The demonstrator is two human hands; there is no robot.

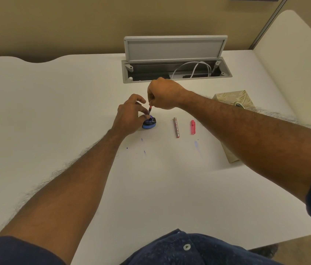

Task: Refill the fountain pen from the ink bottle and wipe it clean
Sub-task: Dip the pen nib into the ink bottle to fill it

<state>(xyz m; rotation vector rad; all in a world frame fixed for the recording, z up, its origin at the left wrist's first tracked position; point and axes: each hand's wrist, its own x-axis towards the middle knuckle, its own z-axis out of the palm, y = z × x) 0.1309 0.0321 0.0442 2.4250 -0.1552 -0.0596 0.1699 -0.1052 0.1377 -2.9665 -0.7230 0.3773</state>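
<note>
A small blue ink bottle (pixel 149 123) stands open on the white desk (pixel 55 111). My left hand (pixel 130 113) grips the bottle from its left side, thumb at the rim. My right hand (pixel 163 93) pinches the top end of the pen's inner section (pixel 149 110), a thin dark tube with a red end. The tube stands nearly upright with its lower tip in the bottle's mouth. To the right of the bottle lie the patterned pen barrel (pixel 176 127) and the pink cap (pixel 192 127), apart from each other.
A beige tissue box (pixel 231 101) sits at the right, partly behind my right forearm. An open grey cable hatch (pixel 175 60) with white cables lies at the back. Several blue ink spots (pixel 196 144) mark the desk in front of the bottle.
</note>
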